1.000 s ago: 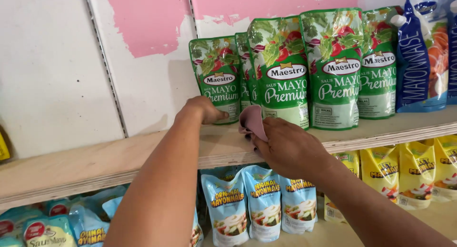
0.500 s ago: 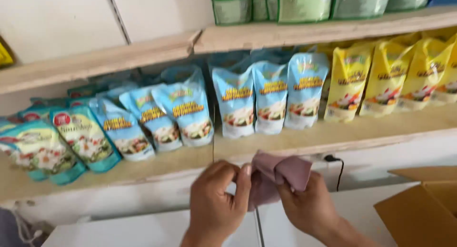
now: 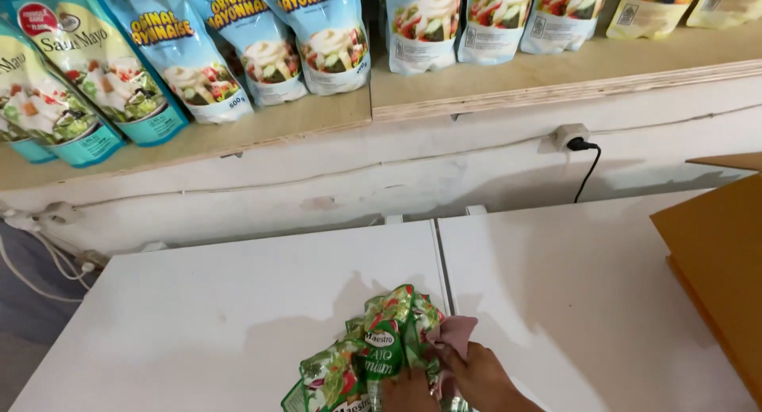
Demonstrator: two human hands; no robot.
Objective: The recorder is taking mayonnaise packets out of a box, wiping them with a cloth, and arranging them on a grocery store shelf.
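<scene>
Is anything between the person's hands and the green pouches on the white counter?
Nothing visible. The left hand and right hand already touch the bunch of green printed plastic pouches at the frame's bottom edge; only a pink cloth sits against the right hand.

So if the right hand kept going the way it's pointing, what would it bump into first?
The right hand points up-left. It already touches the pink cloth, and right behind that lie the green pouches, so probably those.

We see shiny plastic green pouches (image 3: 381, 352), a soft pink cloth (image 3: 456, 333), a smooth white painted top (image 3: 238, 317), a bare wood shelf (image 3: 508, 82) and a matt brown cardboard box (image 3: 718, 253).
</scene>
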